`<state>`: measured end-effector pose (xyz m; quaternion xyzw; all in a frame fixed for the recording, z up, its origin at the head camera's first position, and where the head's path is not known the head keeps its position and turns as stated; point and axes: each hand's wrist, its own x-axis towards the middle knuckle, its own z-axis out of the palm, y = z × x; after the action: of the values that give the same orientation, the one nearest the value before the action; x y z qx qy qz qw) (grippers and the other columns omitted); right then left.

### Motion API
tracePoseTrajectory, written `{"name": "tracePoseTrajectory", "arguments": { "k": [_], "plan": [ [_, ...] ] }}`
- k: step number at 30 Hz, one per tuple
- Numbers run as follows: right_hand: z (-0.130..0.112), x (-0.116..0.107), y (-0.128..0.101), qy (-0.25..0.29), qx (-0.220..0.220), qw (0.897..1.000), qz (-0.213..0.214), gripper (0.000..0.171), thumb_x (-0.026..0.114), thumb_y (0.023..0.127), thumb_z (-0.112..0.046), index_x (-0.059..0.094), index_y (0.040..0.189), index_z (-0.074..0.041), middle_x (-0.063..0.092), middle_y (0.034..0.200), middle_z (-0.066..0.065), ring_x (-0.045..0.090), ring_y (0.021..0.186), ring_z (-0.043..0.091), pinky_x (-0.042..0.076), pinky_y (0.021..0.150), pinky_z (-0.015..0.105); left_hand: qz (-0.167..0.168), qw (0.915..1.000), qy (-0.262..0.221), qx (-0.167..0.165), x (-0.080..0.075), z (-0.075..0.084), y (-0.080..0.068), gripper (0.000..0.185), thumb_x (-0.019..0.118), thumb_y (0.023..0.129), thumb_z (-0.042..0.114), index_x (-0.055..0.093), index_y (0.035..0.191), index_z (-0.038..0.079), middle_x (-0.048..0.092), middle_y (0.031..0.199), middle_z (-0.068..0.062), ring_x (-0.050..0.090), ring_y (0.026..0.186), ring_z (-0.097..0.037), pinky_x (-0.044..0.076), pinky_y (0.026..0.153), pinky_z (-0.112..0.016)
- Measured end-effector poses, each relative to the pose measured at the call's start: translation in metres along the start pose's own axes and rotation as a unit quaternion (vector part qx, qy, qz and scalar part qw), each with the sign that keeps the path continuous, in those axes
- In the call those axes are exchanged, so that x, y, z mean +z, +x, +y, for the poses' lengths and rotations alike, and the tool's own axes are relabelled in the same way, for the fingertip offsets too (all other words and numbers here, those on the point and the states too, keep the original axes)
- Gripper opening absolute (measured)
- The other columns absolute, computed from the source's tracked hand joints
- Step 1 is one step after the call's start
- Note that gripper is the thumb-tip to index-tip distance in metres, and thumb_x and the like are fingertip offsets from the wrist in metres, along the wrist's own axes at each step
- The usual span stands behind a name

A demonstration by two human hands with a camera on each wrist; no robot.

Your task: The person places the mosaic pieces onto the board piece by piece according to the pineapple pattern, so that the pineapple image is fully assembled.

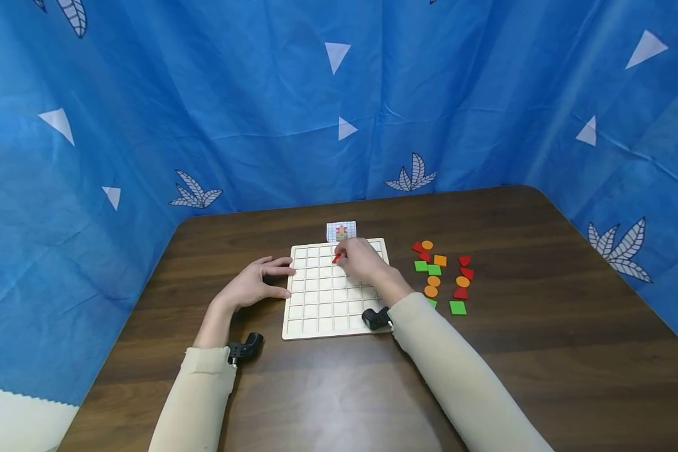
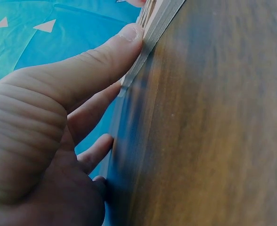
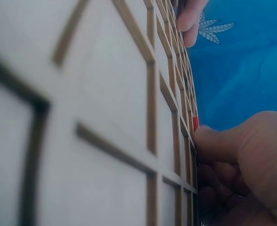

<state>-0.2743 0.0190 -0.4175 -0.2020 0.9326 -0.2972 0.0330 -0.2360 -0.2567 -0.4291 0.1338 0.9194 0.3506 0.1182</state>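
Note:
A pale wooden grid board (image 1: 311, 311) with rows of square cells lies on the table. My right hand (image 1: 361, 258) is over its far part and pinches a small red tile (image 1: 336, 258) between thumb and fingers. In the right wrist view the red tile (image 3: 196, 123) shows just past the thumb tip, close to the grid; its full shape is hidden. My left hand (image 1: 254, 284) rests at the board's left edge, fingers extended and spread. The left wrist view shows its thumb (image 2: 124, 44) against the board's side (image 2: 152, 35).
A small card (image 1: 333, 231) with a coloured pattern on a grid lies just beyond the board. To the right are loose tiles: several green squares (image 1: 457, 307), orange discs (image 1: 427, 245), an orange square (image 1: 441, 260) and red pieces (image 1: 464, 260). A blue curtain (image 1: 288, 94) hangs behind the brown table (image 1: 328, 402).

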Motion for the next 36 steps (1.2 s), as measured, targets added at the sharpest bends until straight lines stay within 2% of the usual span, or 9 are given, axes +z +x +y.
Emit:
{"name": "tracePoseTrajectory", "arguments": {
  "k": [5,12,20,25,30,33,36],
  "plan": [
    [-0.004,-0.001,0.001,-0.004,0.003,1.000,0.002,0.021,0.056,0.090,-0.008,0.069,0.106,-0.008,0.067,0.099,0.002,0.056,0.087,0.015,0.050,0.083,0.031,0.003,1.0000,-0.008,-0.003,-0.003,0.000,-0.001,0.052,0.081,0.069,0.044,0.066,0.118,0.035,0.043,0.145,0.016,0.007,0.147,-0.028,0.014,0.114,-0.059],
    [-0.004,-0.002,-0.001,-0.002,0.012,1.000,-0.005,0.021,0.058,0.088,-0.008,0.071,0.104,-0.010,0.067,0.094,0.000,0.056,0.083,0.013,0.049,0.077,0.028,-0.003,0.9999,-0.008,-0.008,-0.003,0.001,-0.001,0.052,0.082,0.069,0.042,0.066,0.118,0.035,0.043,0.145,0.015,0.008,0.147,-0.028,0.013,0.114,-0.060],
    [-0.004,-0.003,-0.002,-0.004,0.016,1.000,-0.010,0.025,0.058,0.087,-0.008,0.072,0.107,-0.011,0.068,0.094,-0.001,0.057,0.085,0.013,0.051,0.077,0.028,-0.001,0.9998,-0.016,-0.007,-0.002,0.001,0.000,0.050,0.082,0.068,0.041,0.068,0.116,0.033,0.045,0.144,0.014,0.008,0.147,-0.028,0.012,0.115,-0.059],
    [-0.003,-0.006,-0.003,-0.015,0.002,1.000,-0.023,0.026,0.057,0.087,-0.007,0.071,0.109,-0.011,0.068,0.096,-0.001,0.055,0.084,0.011,0.049,0.075,0.025,-0.002,0.9998,-0.017,-0.007,-0.002,0.003,0.000,0.050,0.082,0.068,0.041,0.068,0.116,0.032,0.046,0.144,0.014,0.008,0.147,-0.028,0.012,0.115,-0.059],
    [-0.005,-0.016,-0.006,-0.028,-0.030,0.998,-0.055,0.017,0.054,0.087,-0.005,0.069,0.093,-0.007,0.056,0.073,0.002,0.042,0.068,0.014,0.033,0.060,0.025,0.002,0.9998,-0.017,-0.012,-0.002,0.003,0.000,0.050,0.083,0.068,0.042,0.069,0.115,0.033,0.046,0.143,0.015,0.008,0.147,-0.027,0.012,0.115,-0.058],
    [-0.006,-0.024,-0.010,-0.037,-0.036,0.996,-0.074,0.018,0.053,0.088,-0.007,0.069,0.098,-0.008,0.057,0.075,0.001,0.046,0.070,0.014,0.038,0.062,0.026,0.003,0.9997,-0.020,-0.014,-0.001,0.003,0.001,0.050,0.083,0.067,0.042,0.069,0.114,0.033,0.047,0.143,0.015,0.008,0.147,-0.027,0.011,0.115,-0.058],
    [-0.004,-0.032,-0.015,-0.047,-0.037,0.995,-0.086,0.024,0.055,0.091,-0.012,0.069,0.110,-0.014,0.066,0.092,-0.002,0.055,0.083,0.014,0.049,0.076,0.028,0.004,0.9996,-0.024,-0.017,0.000,0.003,0.001,0.049,0.083,0.066,0.042,0.069,0.113,0.034,0.047,0.142,0.015,0.007,0.147,-0.026,0.011,0.116,-0.057]
  ]
}}
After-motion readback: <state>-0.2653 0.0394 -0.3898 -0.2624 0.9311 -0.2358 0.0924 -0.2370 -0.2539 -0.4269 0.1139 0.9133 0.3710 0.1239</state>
